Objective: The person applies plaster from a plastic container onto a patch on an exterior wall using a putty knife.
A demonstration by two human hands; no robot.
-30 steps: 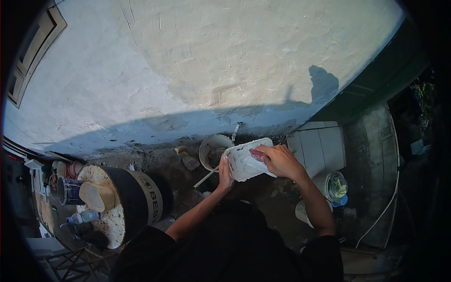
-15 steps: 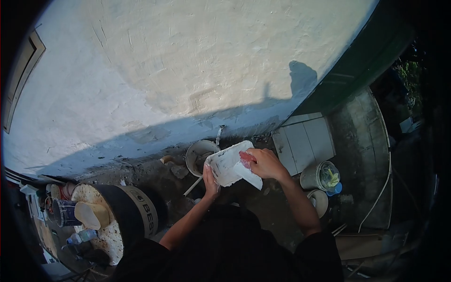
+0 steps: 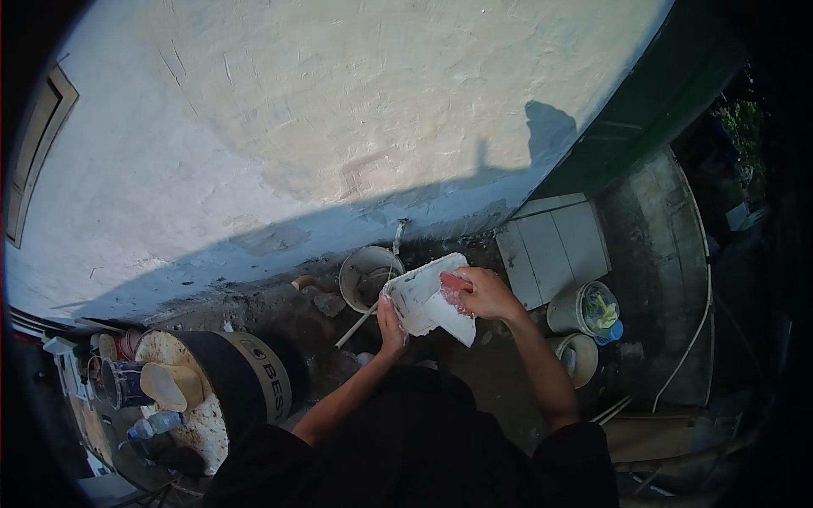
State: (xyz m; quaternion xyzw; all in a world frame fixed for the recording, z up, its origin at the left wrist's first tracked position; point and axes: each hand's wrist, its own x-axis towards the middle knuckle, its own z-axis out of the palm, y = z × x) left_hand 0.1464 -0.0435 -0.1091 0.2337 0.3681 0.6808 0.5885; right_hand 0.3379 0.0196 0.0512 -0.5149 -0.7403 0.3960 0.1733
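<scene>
My left hand (image 3: 392,327) grips the left side of a white tray (image 3: 413,298) smeared with pale paste. My right hand (image 3: 491,294) is closed on the red handle of a scraper (image 3: 456,323), whose broad white blade lies over the tray's right part. A shadowed lower band of the plastered wall (image 3: 339,110) rises beyond both hands. Just behind the tray stands a round white bucket (image 3: 345,284), and a pale stick (image 3: 356,326) slants down beside it.
A black drum (image 3: 246,372) at the left carries a beige container (image 3: 172,387), a plastic bottle (image 3: 155,425) and a dark bucket (image 3: 124,383). Pale tiles (image 3: 550,250) lean near the wall. Two buckets (image 3: 566,313) (image 3: 583,362) stand at the right, by a green surface (image 3: 622,140).
The view has shifted slightly. Both hands, with the tray and scraper, appear a little farther right in the picture. The grips are the same.
</scene>
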